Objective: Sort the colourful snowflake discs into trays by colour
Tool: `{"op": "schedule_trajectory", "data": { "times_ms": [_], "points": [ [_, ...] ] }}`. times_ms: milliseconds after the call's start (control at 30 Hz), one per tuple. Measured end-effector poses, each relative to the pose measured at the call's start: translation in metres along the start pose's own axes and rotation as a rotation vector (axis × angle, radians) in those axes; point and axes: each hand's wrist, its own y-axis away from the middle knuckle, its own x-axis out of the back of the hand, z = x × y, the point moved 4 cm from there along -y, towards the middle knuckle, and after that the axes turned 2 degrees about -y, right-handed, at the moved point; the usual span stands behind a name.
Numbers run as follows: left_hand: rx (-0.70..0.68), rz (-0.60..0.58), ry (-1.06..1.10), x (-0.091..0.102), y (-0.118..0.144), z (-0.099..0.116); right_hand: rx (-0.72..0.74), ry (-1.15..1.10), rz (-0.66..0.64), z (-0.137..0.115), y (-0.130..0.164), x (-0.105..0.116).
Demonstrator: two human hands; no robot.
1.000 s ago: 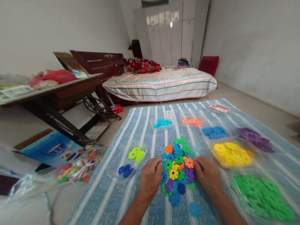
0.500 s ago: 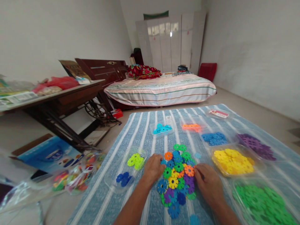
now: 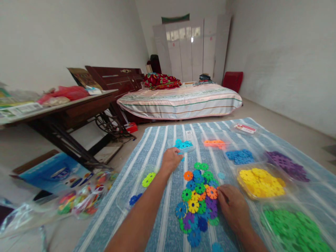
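Our left hand (image 3: 171, 160) is stretched out over the striped mat (image 3: 157, 147), its fingers curled around what looks like a light blue piece at their tips, right at the near edge of the cyan tray (image 3: 183, 145); we judge it is held there because that tray collects pieces of this colour. Our right hand (image 3: 232, 206) lies flat and loosely spread, fingertips touching the right edge of the mixed pile (image 3: 198, 196), holding nothing that we can see, as if to keep the loose discs from spreading. The pile sits in the middle of the mat, between our arms, so every tray is within reach around it: orange (image 3: 214, 142), blue (image 3: 239, 156), purple (image 3: 286, 162), yellow (image 3: 261, 178) and green (image 3: 296, 227) to the right, and a clear tray (image 3: 141, 189) with lime and dark blue pieces to the left. A bag (image 3: 84, 201) of mixed pieces lies off the mat on the left. One tray per colour keeps the sorted pieces apart.
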Motion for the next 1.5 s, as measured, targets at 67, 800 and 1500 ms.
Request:
{"op": "schedule_trajectory", "data": {
  "times_ms": [67, 800, 1500],
  "points": [
    [0.009, 0.037, -0.059, 0.012, -0.025, 0.011, 0.006, -0.007, 0.007, -0.001, 0.0, 0.001],
    [-0.12, -0.504, -0.235, -0.043, 0.027, 0.002, -0.051, -0.002, -0.054, 0.0, -0.002, -0.003],
    [0.065, -0.367, 0.427, -0.049, -0.048, 0.104, -0.08, -0.03, -0.066, 0.001, -0.003, -0.005]
  ]
}}
